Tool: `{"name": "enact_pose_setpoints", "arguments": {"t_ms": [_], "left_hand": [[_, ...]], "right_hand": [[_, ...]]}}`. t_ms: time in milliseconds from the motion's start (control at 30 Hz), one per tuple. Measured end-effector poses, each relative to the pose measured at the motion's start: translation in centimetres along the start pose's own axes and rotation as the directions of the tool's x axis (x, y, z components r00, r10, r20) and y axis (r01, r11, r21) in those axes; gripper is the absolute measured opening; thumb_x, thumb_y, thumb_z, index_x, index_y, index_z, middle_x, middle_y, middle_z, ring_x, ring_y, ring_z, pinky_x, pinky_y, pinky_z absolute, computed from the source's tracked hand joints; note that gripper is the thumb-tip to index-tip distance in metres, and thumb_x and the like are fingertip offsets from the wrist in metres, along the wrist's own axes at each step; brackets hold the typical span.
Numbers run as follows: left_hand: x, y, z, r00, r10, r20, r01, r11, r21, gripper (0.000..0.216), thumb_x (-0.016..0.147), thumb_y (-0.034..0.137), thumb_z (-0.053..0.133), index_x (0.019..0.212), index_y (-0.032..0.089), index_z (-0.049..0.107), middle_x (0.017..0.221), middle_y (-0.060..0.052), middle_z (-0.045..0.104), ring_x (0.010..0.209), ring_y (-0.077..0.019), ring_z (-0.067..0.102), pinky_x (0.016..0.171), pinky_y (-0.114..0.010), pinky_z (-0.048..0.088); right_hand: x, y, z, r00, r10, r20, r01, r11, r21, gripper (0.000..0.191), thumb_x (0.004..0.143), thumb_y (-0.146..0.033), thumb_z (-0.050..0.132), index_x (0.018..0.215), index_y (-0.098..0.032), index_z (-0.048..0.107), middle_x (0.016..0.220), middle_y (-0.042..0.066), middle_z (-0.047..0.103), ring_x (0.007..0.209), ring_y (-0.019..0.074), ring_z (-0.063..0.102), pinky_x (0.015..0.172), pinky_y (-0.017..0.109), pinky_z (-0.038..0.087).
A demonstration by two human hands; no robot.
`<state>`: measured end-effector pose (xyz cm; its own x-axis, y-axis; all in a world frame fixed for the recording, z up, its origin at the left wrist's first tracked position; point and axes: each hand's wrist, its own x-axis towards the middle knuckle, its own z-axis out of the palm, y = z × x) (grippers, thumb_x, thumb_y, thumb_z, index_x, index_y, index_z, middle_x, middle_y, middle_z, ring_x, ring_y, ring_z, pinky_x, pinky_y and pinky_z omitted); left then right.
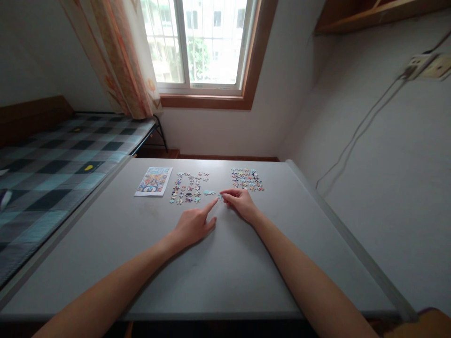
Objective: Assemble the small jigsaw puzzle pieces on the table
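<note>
My right hand (pixel 239 203) pinches a small jigsaw puzzle piece (pixel 221 195) just above the grey table (pixel 225 272). Beside it, my left hand (pixel 193 225) stretches its index finger toward the same spot, thumb apart, with nothing in its grasp. A short strip of joined light-blue puzzle pieces (pixel 209 192) lies just beyond the left fingertip. To the left, loose puzzle pieces (pixel 185 188) are spread in rough rows. Behind my right hand sits a denser block of puzzle pieces (pixel 246 178). The right fingertips partly hide the pinched piece.
A colourful printed picture sheet (pixel 154 182) lies on the table's left side. Left of the table is a bed with a checked cover (pixel 70 141). A window (pixel 197 42) and a curtain (pixel 116 56) are at the back, and a cable (pixel 355 134) hangs on the right wall.
</note>
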<state>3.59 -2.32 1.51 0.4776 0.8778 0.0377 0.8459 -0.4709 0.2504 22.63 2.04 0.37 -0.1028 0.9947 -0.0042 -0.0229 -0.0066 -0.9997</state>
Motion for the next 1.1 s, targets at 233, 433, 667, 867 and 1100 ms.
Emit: {"name": "enact_pose_setpoints", "arguments": {"t_ms": [233, 433, 667, 867, 1100], "left_hand": [[-0.02, 0.05, -0.21, 1.000, 0.004, 0.000, -0.004, 1.000, 0.008, 0.058, 0.089, 0.041, 0.041, 0.143, 0.025, 0.029, 0.068, 0.000, 0.066, 0.063, -0.0173, 0.061, 0.062, -0.025, 0.040], [0.10, 0.03, -0.09, 1.000, 0.002, -0.006, -0.002, 1.000, 0.015, 0.058, 0.089, 0.040, 0.041, 0.144, 0.025, 0.029, 0.066, 0.000, 0.066, 0.061, -0.0172, 0.061, 0.060, -0.025, 0.040], [0.09, 0.03, 0.01, 1.000, -0.006, -0.014, 0.006, 1.000, 0.020, 0.059, 0.089, 0.041, 0.041, 0.144, 0.024, 0.028, 0.068, -0.001, 0.066, 0.063, -0.0174, 0.061, 0.060, -0.026, 0.039], [0.01, 0.12, -0.26, 1.000, -0.015, -0.002, 0.015, 1.000, 0.015, 0.059, 0.088, 0.040, 0.042, 0.143, 0.023, 0.030, 0.069, -0.002, 0.066, 0.063, -0.0173, 0.061, 0.061, -0.025, 0.040], [0.06, -0.01, -0.10, 1.000, -0.004, -0.013, 0.004, 1.000, 0.017, 0.059, 0.088, 0.040, 0.042, 0.143, 0.023, 0.030, 0.068, -0.001, 0.066, 0.063, -0.0181, 0.062, 0.060, -0.026, 0.040]], "right_hand": [[-0.04, -0.06, 0.15, 1.000, -0.018, 0.005, 0.018, 1.000, 0.000, 0.029, 0.061, -0.038, 0.071, 0.079, -0.015, 0.070, 0.058, -0.001, 0.061, 0.051, 0.0094, 0.051, 0.051, 0.023, 0.040], [0.10, 0.16, 0.16, 0.999, -0.037, 0.012, 0.036, 0.999, 0.013, 0.026, 0.063, -0.036, 0.071, 0.078, -0.014, 0.067, 0.056, -0.001, 0.060, 0.050, 0.0083, 0.050, 0.049, 0.021, 0.040], [0.18, 0.29, 0.17, 0.999, -0.030, 0.017, 0.030, 0.999, 0.009, 0.025, 0.063, -0.036, 0.072, 0.076, -0.015, 0.067, 0.056, -0.001, 0.061, 0.051, 0.0094, 0.052, 0.049, 0.021, 0.041], [0.16, 0.21, 0.08, 0.999, -0.030, 0.033, 0.029, 1.000, 0.007, 0.029, 0.063, -0.038, 0.072, 0.080, -0.015, 0.071, 0.059, 0.000, 0.062, 0.053, 0.0098, 0.052, 0.051, 0.022, 0.041], [0.33, 0.61, -0.04, 0.999, -0.022, 0.044, 0.022, 1.000, -0.005, 0.030, 0.064, -0.037, 0.070, 0.083, -0.014, 0.072, 0.059, 0.000, 0.062, 0.053, 0.0096, 0.051, 0.051, 0.022, 0.041]]}}
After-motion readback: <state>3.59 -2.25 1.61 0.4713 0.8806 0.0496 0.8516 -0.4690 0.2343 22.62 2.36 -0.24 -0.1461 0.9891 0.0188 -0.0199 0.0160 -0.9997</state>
